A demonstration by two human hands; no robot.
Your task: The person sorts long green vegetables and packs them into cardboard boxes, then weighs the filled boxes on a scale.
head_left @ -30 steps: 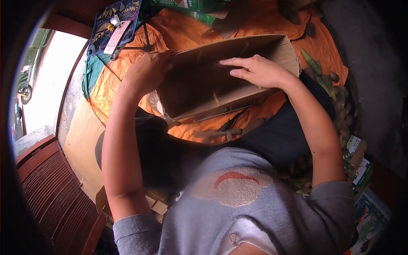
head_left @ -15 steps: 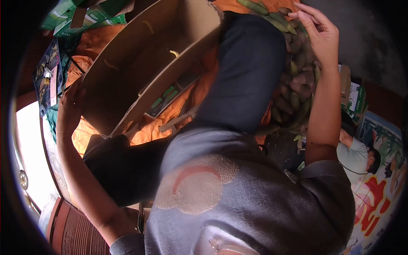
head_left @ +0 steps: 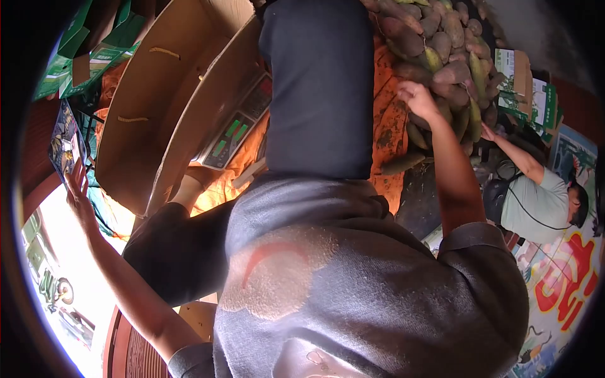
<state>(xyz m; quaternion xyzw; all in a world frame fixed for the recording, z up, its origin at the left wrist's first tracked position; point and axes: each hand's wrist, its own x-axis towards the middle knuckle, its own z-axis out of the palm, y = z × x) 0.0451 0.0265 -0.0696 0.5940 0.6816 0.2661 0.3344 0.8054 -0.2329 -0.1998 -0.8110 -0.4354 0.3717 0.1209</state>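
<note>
My left hand (head_left: pixel 80 194) is open, fingers stretched up beside a dark patterned bag (head_left: pixel 65 142), apart from the cardboard box (head_left: pixel 142 135). That box stands open and tilted, with yellow cord handles on its inner wall. Over the near edge of a heap of reddish-brown tubers like sweet potatoes (head_left: pixel 452 74), my right hand (head_left: pixel 416 99) has loosely bent fingers with no item showing in them. Long green vegetables (head_left: pixel 478 72) lie among the tubers. Partly hidden by the box is a digital scale (head_left: pixel 228 142) with green lit displays.
An orange sheet (head_left: pixel 386 126) covers the floor. My dark-trousered leg (head_left: pixel 318 88) lies between box and heap. Green-and-white cartons (head_left: pixel 104 60) stand at upper left, more cartons (head_left: pixel 532 94) at right. Beyond the heap, a person in a light shirt (head_left: pixel 535 205) reaches toward it.
My left hand has let go of the box's side and moved left. My right hand has come down and left across the heap. The view has shifted right, showing more tubers and the other person.
</note>
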